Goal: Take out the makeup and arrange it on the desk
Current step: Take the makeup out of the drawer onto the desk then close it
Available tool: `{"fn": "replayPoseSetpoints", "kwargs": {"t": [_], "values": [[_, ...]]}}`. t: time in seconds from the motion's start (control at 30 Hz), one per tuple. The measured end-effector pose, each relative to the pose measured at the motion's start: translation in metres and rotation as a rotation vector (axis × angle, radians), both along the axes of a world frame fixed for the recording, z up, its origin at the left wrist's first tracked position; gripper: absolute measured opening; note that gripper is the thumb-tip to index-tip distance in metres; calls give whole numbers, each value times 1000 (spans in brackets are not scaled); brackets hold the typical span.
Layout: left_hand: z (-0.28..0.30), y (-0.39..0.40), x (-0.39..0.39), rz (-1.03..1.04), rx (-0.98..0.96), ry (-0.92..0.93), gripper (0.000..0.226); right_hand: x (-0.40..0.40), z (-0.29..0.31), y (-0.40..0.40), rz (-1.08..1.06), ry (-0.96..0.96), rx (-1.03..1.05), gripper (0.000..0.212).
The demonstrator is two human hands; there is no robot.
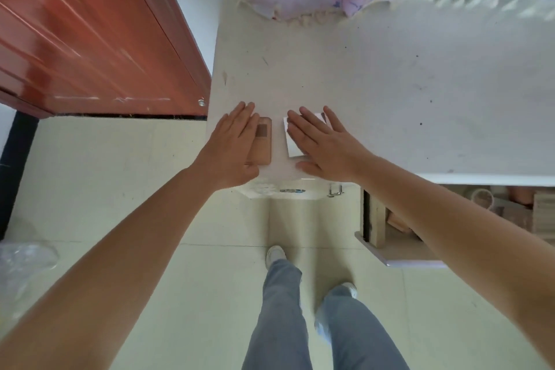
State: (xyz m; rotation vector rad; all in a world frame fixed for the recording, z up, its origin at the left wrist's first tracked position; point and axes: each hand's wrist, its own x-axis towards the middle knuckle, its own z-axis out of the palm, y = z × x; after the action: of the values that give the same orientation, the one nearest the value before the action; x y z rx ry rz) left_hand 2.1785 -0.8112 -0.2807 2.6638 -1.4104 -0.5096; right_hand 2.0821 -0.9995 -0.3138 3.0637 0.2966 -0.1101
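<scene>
two items on the desk, more likely left in the drawer

both forearms reach forward from the bottom corners, above my legs and shoes on the tiled floor. left hand (232, 144) lies flat, fingers straight and together, resting on a pinkish-tan flat case (264, 141) near the desk's front left corner. right hand (322, 144) lies flat too, fingers straight and slightly spread, pressing on a white flat box (292, 144). neither hand curls round or pinches anything.

position of task items: the tan case and the white box lie side by side on the white desk (390, 84), close to its front edge, near each other but apart, with a strip of bare desktop between them. whether these are makeup cannot be confirmed; the tan case carries a dark square patch, detail too blurred to read.

progress, as a judgement: two items appear taken out and are being squared up, so the arranging step is under way for this pair.

remaining, as a judgement: an open drawer (405, 249) below the desk on my right holds further pinkish and tan objects, not identifiable. if they belong to the set, most of the taking out is not yet done. a red-brown door (90, 30) stands left of the desk
</scene>
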Motion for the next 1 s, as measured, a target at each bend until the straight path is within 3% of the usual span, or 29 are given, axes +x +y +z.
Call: {"fn": "replayPoseSetpoints", "kwargs": {"t": [0.17, 0.23, 0.3, 0.33, 0.5, 0.57, 0.67, 0.8, 0.9, 1.0], "values": [[-18, -11, -72, -11, -452, -137, 46, -83, -13, -21, -171, -238, 181, 50], [-26, -27, -115, -61, -519, -46, 37, -140, -22, -39, -235, -324, 223, 42], [-36, -45, -150, -121, -461, 54, 33, -190, -29, -54, -323, -321, 241, 32], [-45, -56, -169, -152, -412, 82, 34, -211, -31, -62, -390, -248, 246, 30], [-84, -114, -230, -232, -223, 113, 37, -248, -25, -99, -988, 601, 255, 38], [-89, -129, -235, -212, -213, 59, 35, -243, -31, -112, -994, 727, 277, 42], [-83, -146, -238, -258, -151, 9, 15, -236, -38, -126, -937, 900, 271, 35], [-75, -179, -247, -309, 128, 158, 31, -241, -42, -141, -847, 993, 163, 22], [-82, -211, -254, -89, 177, 263, 41, -246, -41, -150, -844, 963, 278, 22], [-100, -232, -258, 390, 215, 414, 58, -261, -40, -156, -899, 822, 450, 21]]}}
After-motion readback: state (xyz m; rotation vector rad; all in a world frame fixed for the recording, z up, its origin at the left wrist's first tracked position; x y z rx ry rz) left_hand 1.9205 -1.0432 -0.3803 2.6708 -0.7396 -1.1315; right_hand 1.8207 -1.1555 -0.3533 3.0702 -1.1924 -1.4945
